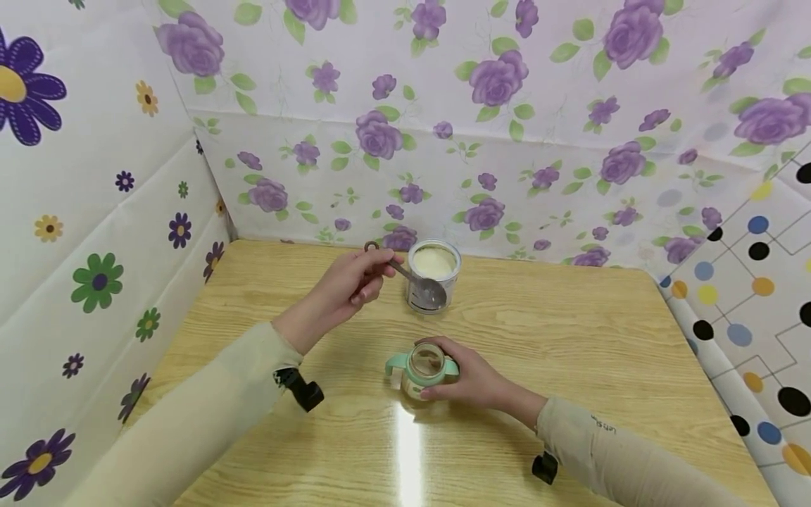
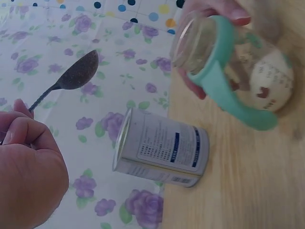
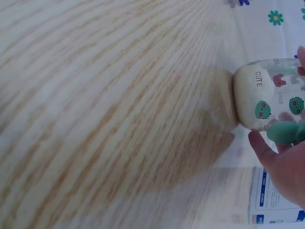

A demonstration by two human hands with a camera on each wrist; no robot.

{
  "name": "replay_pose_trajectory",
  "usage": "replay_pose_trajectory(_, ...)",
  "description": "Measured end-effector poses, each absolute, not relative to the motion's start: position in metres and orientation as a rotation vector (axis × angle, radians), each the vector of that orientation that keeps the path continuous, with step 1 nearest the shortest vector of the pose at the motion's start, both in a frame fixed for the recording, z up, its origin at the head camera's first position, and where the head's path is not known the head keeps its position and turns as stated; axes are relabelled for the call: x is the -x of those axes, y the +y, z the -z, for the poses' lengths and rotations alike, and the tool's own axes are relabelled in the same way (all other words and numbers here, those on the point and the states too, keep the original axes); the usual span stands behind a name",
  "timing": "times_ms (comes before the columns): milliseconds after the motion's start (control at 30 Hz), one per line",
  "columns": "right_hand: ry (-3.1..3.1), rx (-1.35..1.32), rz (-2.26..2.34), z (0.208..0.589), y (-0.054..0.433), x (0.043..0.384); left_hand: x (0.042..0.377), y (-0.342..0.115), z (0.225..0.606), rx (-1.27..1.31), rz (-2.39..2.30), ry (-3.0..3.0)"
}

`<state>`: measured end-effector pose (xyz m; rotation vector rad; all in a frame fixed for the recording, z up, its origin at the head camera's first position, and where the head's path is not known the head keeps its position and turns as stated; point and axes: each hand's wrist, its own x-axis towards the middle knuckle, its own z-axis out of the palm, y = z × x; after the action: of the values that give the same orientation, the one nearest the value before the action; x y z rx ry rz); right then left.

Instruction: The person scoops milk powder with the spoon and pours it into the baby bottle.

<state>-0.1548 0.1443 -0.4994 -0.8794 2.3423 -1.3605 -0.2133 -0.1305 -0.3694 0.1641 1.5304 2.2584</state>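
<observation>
My left hand (image 1: 336,289) pinches the handle of a dark metal spoon (image 1: 431,293). The spoon's bowl overlaps the front of an open can (image 1: 413,301) of pale powder in the head view; in the left wrist view the spoon (image 2: 78,71) is held up in the air, apart from the can (image 2: 162,148). On the table, a clear baby bottle (image 2: 271,81) with a mint-green collar and two side handles stands upright and uncapped. My right hand (image 1: 475,377) holds it round its right side. Pale contents show at the bottle's bottom (image 3: 243,98) in the right wrist view.
The wood-grain table (image 1: 557,324) is bounded at the back by a purple-flowered cloth (image 1: 380,134). A daisy-print cloth (image 1: 108,225) lines the left side and a dotted cloth (image 1: 741,310) the right. Each forearm wears a small black strapped device.
</observation>
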Motion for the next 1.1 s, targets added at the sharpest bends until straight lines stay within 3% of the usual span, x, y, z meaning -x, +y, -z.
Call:
replay_pose_trajectory(567, 2.353, 0.834, 1.350, 0.499, 0.143, 0.153, 0.281, -0.106, 0.391, 0.084, -2.508, 1.497)
replay_pose_trajectory(867, 2.339, 0.855, 1.296, 0.495, 0.143, 0.152, 0.292, -0.107, 0.417, 0.228, -2.486, 1.599)
replay_pose_trajectory(1100, 2.262, 0.906, 1.307, 0.476, 0.172, 0.158, 0.294, -0.102, 0.423, 0.194, -2.437, 1.679)
